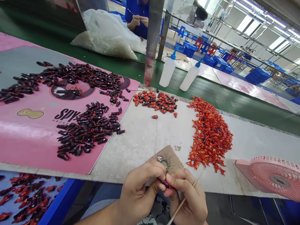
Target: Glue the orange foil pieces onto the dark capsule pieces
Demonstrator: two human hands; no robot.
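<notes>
My left hand and my right hand meet at the table's near edge, fingertips closed on one small red-and-dark plastic piece. Most of that piece is hidden by the fingers. A thin wooden stick also lies in my right hand, slanting up to the right. Just beyond the hands is a brown board with a blob of clear liquid and scattered tiny bits. To the right spreads a heap of shiny orange-red pieces; a smaller heap of orange and black pieces lies farther back.
Black tubular pieces cover much of a pink mat at left. Two white squeeze bottles stand behind. A pink fan sits at right, a blue bin at lower left. A metal post rises near a plastic bag; another person sits beyond.
</notes>
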